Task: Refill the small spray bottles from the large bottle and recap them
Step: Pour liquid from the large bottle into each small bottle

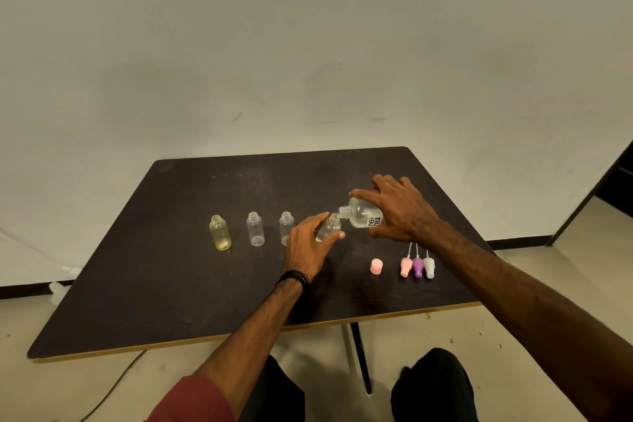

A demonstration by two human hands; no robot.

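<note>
My right hand [399,209] grips the large clear bottle [359,214], tipped on its side with its open neck pointing left. The neck meets the mouth of a small clear bottle [329,227], which my left hand [308,245] holds on the dark table [171,284]. Left of it three more small bottles stand uncapped: a yellow-tinted one [220,232] and two clear ones [255,229] [286,227]. Near my right forearm lie a pink cap [376,266] and three spray heads: pink [406,265], purple [418,266] and white [429,266].
The table stands against a pale wall, and its front edge is close to my knees. A table leg [361,360] runs down to the floor between my legs. A cable [113,387] lies on the floor at the left.
</note>
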